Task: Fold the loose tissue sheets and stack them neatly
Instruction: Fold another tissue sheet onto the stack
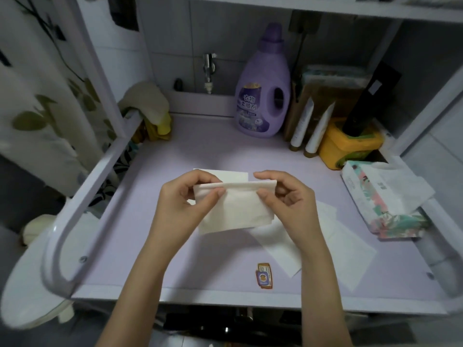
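"衣物柔顺剂" on the purple bottle (260, 78)

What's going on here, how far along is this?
A person is folding a tissue in the air over the lilac tabletop. The left hand and right hand pinch its folded top edge at either end. One flat sheet lies just behind it, and unfolded sheets wait on the right beside the tissue pack.

Soft matt paper tissue sheet (235, 209), glossy purple plastic bottle (263, 91), smooth matt shelf (205, 151)
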Available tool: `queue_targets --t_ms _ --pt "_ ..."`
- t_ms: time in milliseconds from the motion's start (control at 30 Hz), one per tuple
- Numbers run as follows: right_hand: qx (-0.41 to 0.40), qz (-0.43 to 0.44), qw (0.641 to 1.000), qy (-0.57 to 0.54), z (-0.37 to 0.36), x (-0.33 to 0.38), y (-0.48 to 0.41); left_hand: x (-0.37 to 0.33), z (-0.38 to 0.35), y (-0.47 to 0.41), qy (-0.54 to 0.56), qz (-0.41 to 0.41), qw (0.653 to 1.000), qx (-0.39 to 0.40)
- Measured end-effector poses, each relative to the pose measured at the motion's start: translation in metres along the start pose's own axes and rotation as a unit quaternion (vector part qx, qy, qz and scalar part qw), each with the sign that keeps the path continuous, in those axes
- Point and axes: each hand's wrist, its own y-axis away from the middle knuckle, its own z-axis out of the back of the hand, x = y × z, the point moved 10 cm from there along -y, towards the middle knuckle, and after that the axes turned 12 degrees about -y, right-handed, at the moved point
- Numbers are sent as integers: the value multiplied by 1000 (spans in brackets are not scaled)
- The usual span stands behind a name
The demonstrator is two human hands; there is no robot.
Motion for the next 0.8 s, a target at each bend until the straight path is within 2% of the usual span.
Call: queue_targets --t_ms 400,600,733,800 --pt "-7 13 1000 11 -3 0 -10 10 7 -6 13 38 999 -1" --pt "-24 86 996 29 0 9 -16 15 5 -9 54 49 997 -6" --pt "-81 53 995 -27 6 1 -18 26 -6 -8 86 77 992 51" --pt "-107 22 994 -29 9 -5 -19 33 -8 -8 89 97 990 55"
